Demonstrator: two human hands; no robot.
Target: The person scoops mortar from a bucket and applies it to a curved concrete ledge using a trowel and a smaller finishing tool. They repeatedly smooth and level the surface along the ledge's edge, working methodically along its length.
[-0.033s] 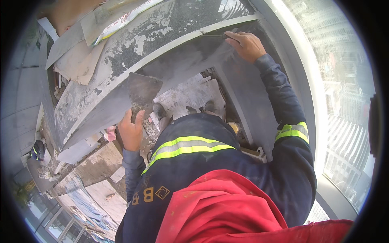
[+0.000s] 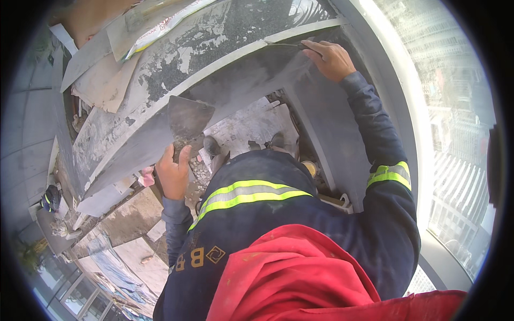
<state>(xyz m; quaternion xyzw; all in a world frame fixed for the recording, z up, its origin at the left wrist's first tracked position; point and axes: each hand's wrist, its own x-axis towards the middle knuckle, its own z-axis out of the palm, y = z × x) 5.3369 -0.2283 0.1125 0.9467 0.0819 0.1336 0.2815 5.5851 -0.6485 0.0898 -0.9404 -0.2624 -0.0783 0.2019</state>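
Beside the curved ledge on my left, my left hand [image 2: 174, 174] is closed round the handle of a wide putty knife [image 2: 188, 119]. Its grey, smeared blade points away from me and touches nothing that I can make out. Farther off to the right, my right hand [image 2: 332, 60] grips a thin, narrow metal trowel [image 2: 286, 45]. That tool's slim blade lies along the pale edge strip [image 2: 235, 52] of the ledge, its tip pointing left. Fingers cover most of its handle. Below the strip, the ledge's grey side face [image 2: 241, 77] looks smooth and partly darker.
Loose boards [image 2: 104, 83] and a printed bag [image 2: 160, 31] lie on the ledge's patchy top at the far left. A dusty sheet [image 2: 257, 125] covers the floor by my shoes, near a yellow-rimmed can [image 2: 309, 168]. Tall glass [image 2: 455, 128] borders the right; debris and panels [image 2: 136, 257] spread lower left.
My right hand has shifted slightly to the right along the ledge edge with the narrow trowel. My left hand and the putty knife stay nearly in place.
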